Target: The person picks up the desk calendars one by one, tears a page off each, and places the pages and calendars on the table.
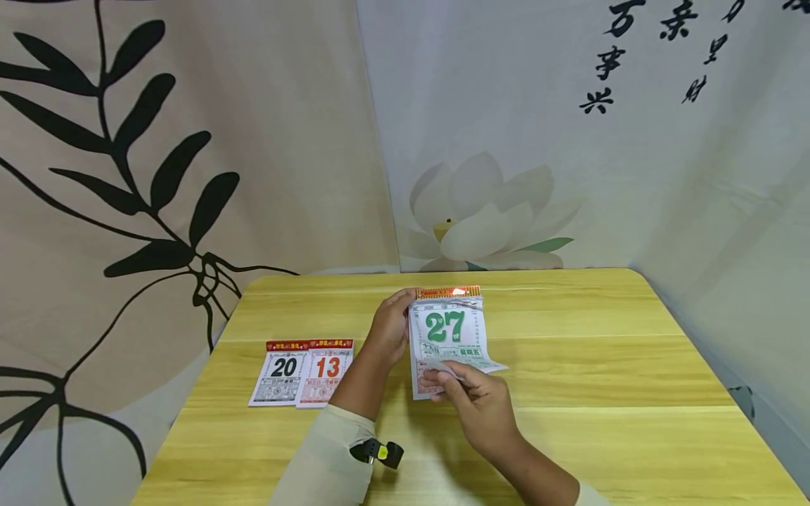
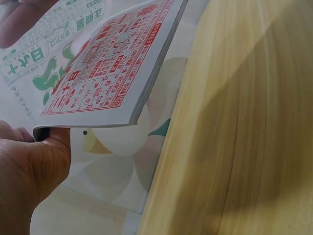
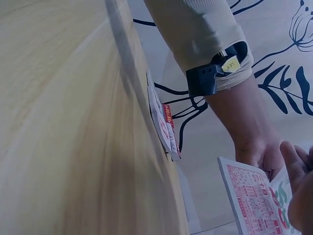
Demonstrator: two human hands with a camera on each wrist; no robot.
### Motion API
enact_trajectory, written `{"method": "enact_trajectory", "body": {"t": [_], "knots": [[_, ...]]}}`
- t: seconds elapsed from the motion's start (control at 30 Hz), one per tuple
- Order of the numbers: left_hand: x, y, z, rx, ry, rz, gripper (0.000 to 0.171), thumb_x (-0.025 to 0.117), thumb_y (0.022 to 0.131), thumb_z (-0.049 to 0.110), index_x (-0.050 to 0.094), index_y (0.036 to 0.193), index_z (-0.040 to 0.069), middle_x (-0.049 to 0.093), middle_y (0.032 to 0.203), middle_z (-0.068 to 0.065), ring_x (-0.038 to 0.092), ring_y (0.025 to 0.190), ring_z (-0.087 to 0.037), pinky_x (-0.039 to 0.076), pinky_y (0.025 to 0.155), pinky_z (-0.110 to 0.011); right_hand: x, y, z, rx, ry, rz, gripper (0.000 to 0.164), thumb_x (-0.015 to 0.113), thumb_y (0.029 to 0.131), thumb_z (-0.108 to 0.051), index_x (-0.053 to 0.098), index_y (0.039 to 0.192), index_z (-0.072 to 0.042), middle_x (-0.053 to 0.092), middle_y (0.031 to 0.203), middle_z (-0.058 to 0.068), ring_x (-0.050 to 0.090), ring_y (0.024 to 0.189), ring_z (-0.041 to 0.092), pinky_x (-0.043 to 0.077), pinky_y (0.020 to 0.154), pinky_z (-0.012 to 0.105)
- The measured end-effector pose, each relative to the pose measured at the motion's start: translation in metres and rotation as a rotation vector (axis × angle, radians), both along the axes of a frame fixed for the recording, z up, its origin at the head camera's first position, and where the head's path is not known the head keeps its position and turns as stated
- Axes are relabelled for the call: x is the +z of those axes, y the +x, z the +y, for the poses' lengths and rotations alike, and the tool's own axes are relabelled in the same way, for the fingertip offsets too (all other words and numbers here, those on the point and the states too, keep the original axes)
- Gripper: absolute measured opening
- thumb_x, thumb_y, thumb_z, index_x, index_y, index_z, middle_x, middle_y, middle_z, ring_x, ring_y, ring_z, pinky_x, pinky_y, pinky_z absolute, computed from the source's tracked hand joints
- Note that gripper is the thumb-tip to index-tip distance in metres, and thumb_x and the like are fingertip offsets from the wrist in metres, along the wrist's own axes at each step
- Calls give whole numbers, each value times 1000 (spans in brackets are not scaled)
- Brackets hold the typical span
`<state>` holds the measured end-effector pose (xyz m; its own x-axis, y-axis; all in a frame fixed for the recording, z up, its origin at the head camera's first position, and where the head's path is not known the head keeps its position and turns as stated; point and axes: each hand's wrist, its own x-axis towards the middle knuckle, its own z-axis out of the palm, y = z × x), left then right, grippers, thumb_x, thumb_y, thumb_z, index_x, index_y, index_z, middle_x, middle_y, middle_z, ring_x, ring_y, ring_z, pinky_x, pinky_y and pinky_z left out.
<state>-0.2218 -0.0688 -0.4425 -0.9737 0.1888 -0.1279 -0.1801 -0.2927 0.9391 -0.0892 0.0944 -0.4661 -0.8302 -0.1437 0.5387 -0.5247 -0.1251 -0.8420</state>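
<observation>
My left hand point(image 1: 390, 329) grips a tear-off calendar point(image 1: 451, 351) by its upper left edge, and holds it up over the table. Its top leaf point(image 1: 445, 326) carries a large green 27 under a red and gold header strip point(image 1: 448, 292). With thumb and fingers my right hand point(image 1: 484, 404) pinches the lower part of that leaf, which is lifted and bent away from the pad. Beneath it a red-printed page point(image 2: 110, 63) shows in the left wrist view, with the left thumb point(image 2: 58, 142) at the pad's edge. Part of the right hand point(image 3: 301, 196) appears in the right wrist view.
Left of the hands, two more calendars lie side by side on the wooden table point(image 1: 601, 351): one with a black 20 point(image 1: 283, 369), one with a red 13 point(image 1: 327, 367). They overlap slightly. A printed curtain point(image 1: 285, 140) hangs behind the table's far edge.
</observation>
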Motion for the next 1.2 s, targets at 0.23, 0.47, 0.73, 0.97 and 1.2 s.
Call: {"method": "enact_trajectory", "body": {"t": [0.23,0.47,0.73,0.97,1.2], "knots": [[-1,-1,-1,-1,-1,8,44,35,119,22,51,145,-10,62,113,-3,67,97,-9,59,81,-20,2,-1,0,-14,6,-13,21,57,106,13,68,123,18,76,105,35,81,87,12,67,71,31],[-1,0,-1,-9,-4,16,42,35,120,24,52,140,-8,63,110,-3,68,94,-9,59,78,-21,6,0,0,-51,7,19,17,57,106,14,69,117,20,82,99,17,73,64,12,62,55,30],[1,1,-2,-12,-1,18,44,34,120,23,50,144,-10,64,114,-6,70,94,-10,61,78,-22,11,0,0,-112,45,-13,15,60,105,13,73,112,18,75,85,27,60,51,13,54,46,26],[-1,1,-3,-25,-12,24,48,33,120,25,50,147,-12,66,117,-8,71,97,-11,61,81,-23,11,-2,2,-107,49,-27,14,60,105,13,73,106,17,69,76,25,57,48,15,51,43,26],[-5,2,-3,-19,-2,4,39,33,120,23,54,138,-5,64,108,-5,70,90,-9,60,75,-21,13,-4,1,-123,35,-20,15,59,106,12,73,103,14,69,76,23,58,47,12,49,41,25]]}}
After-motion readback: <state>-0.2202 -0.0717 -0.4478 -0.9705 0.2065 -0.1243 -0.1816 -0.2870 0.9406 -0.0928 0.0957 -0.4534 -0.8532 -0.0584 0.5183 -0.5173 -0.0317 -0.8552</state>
